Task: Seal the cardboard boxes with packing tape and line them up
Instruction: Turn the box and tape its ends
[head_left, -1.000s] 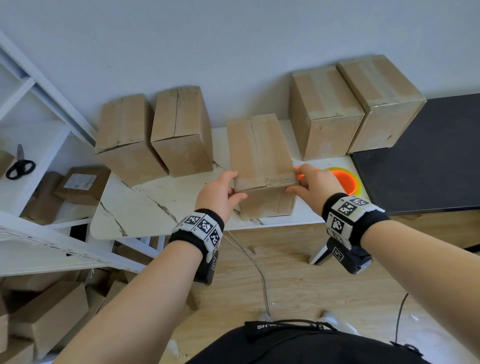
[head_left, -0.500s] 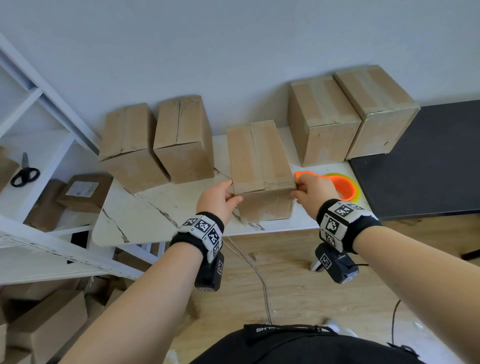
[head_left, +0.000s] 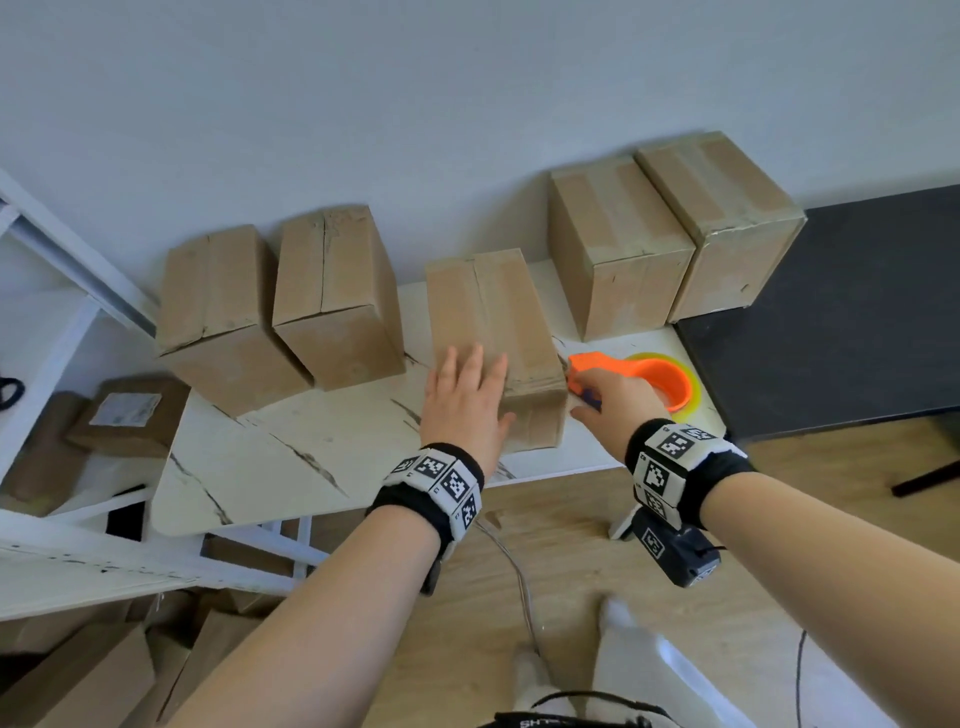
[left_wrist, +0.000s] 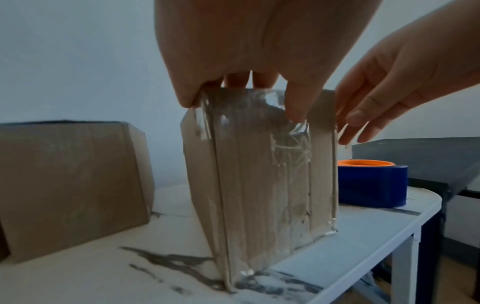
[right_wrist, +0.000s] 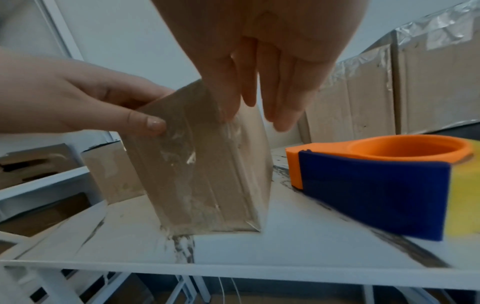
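Observation:
The middle cardboard box (head_left: 488, 306) stands on the white marbled table (head_left: 291, 467), with clear tape over its top seam and down its front face (left_wrist: 259, 174). My left hand (head_left: 467, 400) lies flat on the box's top at the front edge, fingers straight, thumb down on the front face (right_wrist: 153, 123). My right hand (head_left: 608, 402) hovers just right of the box with fingers loose and pointing down (right_wrist: 265, 82), holding nothing. The orange and blue tape dispenser (head_left: 649, 376) with its yellow roll lies flat on the table under and right of that hand.
Two untaped boxes (head_left: 223, 312) (head_left: 337, 306) stand at the left against the wall. Two taped boxes (head_left: 618, 244) (head_left: 727, 218) stand at the right. A black table (head_left: 841, 312) adjoins on the right, a white shelf (head_left: 52, 332) on the left. More boxes (head_left: 78, 675) lie on the floor.
My left hand has moved from the box's left front corner onto its top. My right hand has let go of the right front edge and dropped beside the box, over the dispenser.

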